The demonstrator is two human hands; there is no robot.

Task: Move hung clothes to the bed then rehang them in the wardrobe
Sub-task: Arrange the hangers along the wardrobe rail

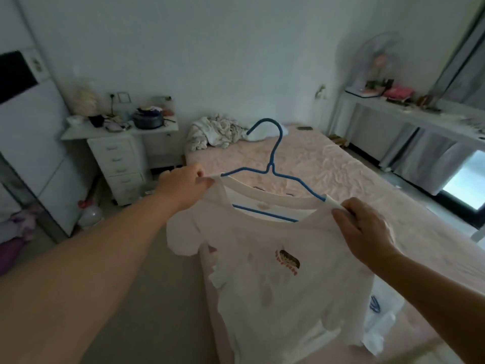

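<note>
A white shirt point(278, 274) is held up in the air on a blue hanger point(270, 166), above the near end of the bed point(367, 179) and the strip of floor beside it. The hanger's long axis is laid across the view, from upper left down to lower right, and its hook is turned up and away from the person, toward the far wall. The shirt is gripped at both shoulders: its left shoulder seam is pinched by the curled fingers and thumb of the left hand point(181, 187), and its right shoulder, together with the end of the hanger there, is pinched by the right hand point(364, 232). The hanger's left arm is seen bare just beside the left hand's fingertips, so that shoulder is judged not yet fully seated. The right hand is held nearer the body and lower; the left is reached further out. The hook is left free, well apart from both hands, above the middle between them. Whichever step is in hand, the hook would have to be taken by one hand before any hanging. A second hanger and pale cloth are seen on the bed below the shirt, a crumpled blanket point(212, 135) at the far end, and a drawer unit point(118, 158) to the left.
</note>
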